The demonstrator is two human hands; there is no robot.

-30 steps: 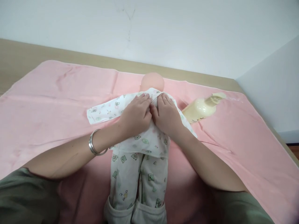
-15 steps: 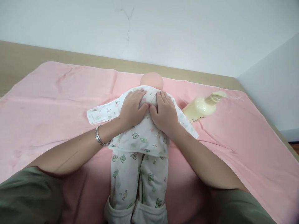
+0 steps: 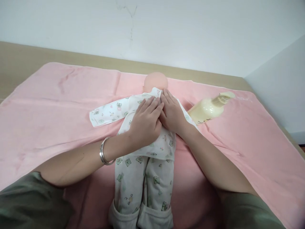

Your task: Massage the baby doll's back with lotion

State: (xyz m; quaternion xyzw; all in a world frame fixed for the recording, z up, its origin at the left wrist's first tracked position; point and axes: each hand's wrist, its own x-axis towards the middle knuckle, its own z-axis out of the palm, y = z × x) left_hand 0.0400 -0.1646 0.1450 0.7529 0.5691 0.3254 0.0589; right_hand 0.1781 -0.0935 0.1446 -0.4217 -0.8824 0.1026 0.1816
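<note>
- The doll [image 3: 156, 152] is positioned beneath the left hand [image 3: 145, 124] and right hand [image 3: 173, 116] — both laid flat, fingers extended;
- its head [image 3: 156, 81] is seen just beyond the fingertips

Doll [image 3: 154, 151] lying stretched out on pink cloth [image 3: 47, 105], smooth pinkish head [image 3: 156, 81] at the far end. White long-sleeved top [image 3: 164, 148], matching trousers [image 3: 131, 184], small green animal print. One sleeve [image 3: 109, 112] flat, angled outward. Legs straight, side by side; pale cuffs [image 3: 156, 218] nearest.
</note>
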